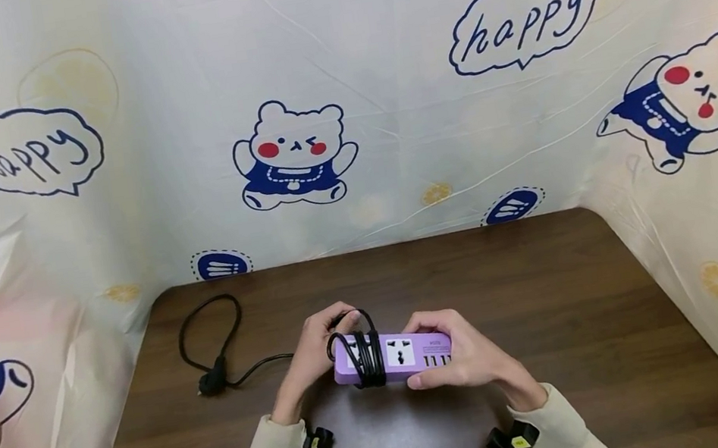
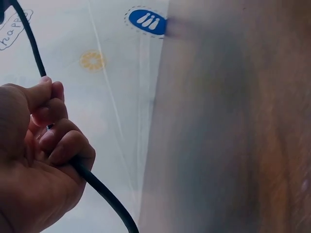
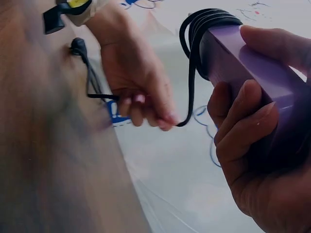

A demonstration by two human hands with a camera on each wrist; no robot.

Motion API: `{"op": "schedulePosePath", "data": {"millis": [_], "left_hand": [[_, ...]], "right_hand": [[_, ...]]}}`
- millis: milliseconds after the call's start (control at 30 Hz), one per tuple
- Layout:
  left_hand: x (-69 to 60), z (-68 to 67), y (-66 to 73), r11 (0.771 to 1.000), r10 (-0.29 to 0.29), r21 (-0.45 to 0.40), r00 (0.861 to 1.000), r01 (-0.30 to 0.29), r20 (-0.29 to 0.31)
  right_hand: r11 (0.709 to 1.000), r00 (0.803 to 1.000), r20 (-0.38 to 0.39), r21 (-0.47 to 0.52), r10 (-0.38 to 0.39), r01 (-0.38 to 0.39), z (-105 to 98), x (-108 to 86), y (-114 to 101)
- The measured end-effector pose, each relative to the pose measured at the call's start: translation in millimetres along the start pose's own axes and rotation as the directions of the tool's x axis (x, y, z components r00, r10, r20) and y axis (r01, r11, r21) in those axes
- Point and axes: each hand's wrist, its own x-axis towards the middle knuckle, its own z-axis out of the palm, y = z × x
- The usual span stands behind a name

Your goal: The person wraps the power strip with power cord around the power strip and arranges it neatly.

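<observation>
The power strip (image 1: 393, 355) sits in the right hand (image 1: 469, 350), whose thumb and fingers I see curled round its right end, near the middle of the scene. My left hand (image 1: 311, 349) is curled too, pinching the black cord (image 1: 369, 360) just left of the strip, apart from the casing. The relation I judge to matter: from the left fingers, the strip lies immediately right, its long axis running left to right, with the cord's turns crossing that axis over its left half; the right hand is nearer, already on it. From the left fist, one length of cord arcs to the coil; the other runs left to a loop and the plug (image 1: 213, 380) on the table (image 1: 563, 302). Whether the strip touches the tabletop, I cannot tell. I count one strip, one cord, one plug, one table, two hands and two wrist cameras (image 1: 320, 440).
</observation>
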Motion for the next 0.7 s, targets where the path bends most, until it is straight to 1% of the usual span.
{"op": "schedulePosePath", "data": {"millis": [133, 333, 433, 567, 700], "left_hand": [[1.5, -8.0, 2.4, 1.000, -0.020, 0.001, 1.000, 0.020, -0.012], [-0.7, -14.7, 9.3, 1.000, 0.013, 0.023, 1.000, -0.013, -0.011], [-2.3, -15.8, 11.3, 0.999, 0.017, 0.041, 1.000, -0.016, -0.017], [-2.8, -17.4, 14.6, 0.998, 0.029, 0.064, 0.999, -0.027, -0.032], [-3.0, -18.8, 19.5, 0.994, 0.057, 0.095, 0.997, -0.053, -0.044]], "right_hand": [[1.000, 0.999, 0.031, -0.015, 0.011, -0.011, 6, 2.7, 5], [0.998, 0.996, 0.074, -0.056, 0.046, -0.042, 8, 1.7, 8], [0.995, 0.993, 0.091, -0.075, 0.073, -0.067, 8, 1.1, 8], [0.993, 0.990, 0.109, -0.086, 0.086, -0.077, 7, 1.2, 10], [0.991, 0.987, 0.134, -0.105, 0.091, -0.077, 6, 1.9, 11]]}}
